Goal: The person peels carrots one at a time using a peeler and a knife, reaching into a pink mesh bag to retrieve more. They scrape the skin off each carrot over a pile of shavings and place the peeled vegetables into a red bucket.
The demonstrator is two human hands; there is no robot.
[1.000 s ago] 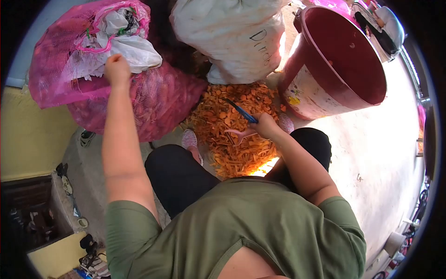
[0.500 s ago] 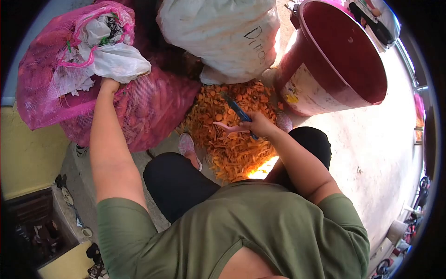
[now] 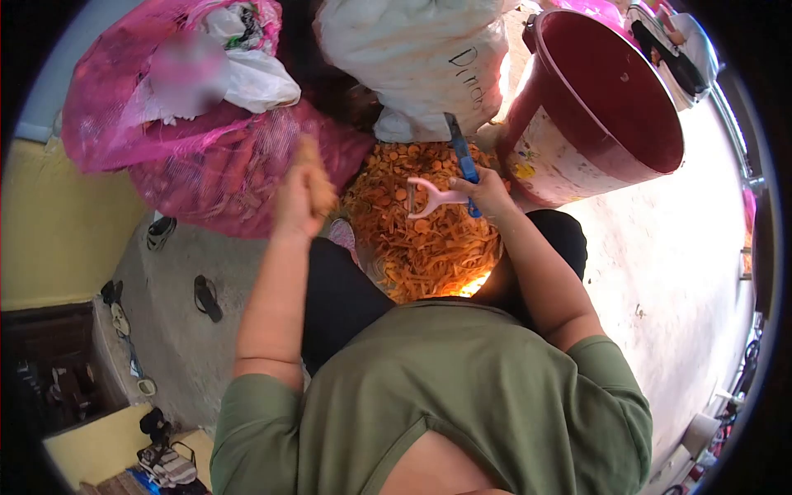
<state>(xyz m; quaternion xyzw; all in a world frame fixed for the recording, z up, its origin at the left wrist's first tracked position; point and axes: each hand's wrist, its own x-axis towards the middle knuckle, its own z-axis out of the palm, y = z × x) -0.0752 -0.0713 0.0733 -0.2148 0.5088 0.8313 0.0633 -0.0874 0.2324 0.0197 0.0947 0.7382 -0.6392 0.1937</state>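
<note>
My left hand (image 3: 299, 206) is closed around a carrot (image 3: 317, 177), smeared by motion, in front of the pink mesh sack (image 3: 198, 181). Carrots show through the mesh, and white plastic (image 3: 262, 81) lies at the sack's mouth. In my right hand (image 3: 489, 195) are two tools: a pink Y-shaped peeler (image 3: 433, 196) pointing left, and a blue-handled knife (image 3: 464, 157) with its blade upward. Both tools are above a heap of orange peelings and carrot pieces (image 3: 429, 256) between my feet.
Beyond the heap stands a stuffed white sack (image 3: 412, 58) with handwriting on it. A large dark-red bucket (image 3: 569, 157) leans at the right. One loose sandal (image 3: 208, 299) lies on the concrete floor at left, near a yellow wall (image 3: 66, 231).
My left hand has come out of the mesh sack's mouth with a carrot, moving right and toward me. My right hand has risen slightly, still holding peeler and knife. The view has shifted.
</note>
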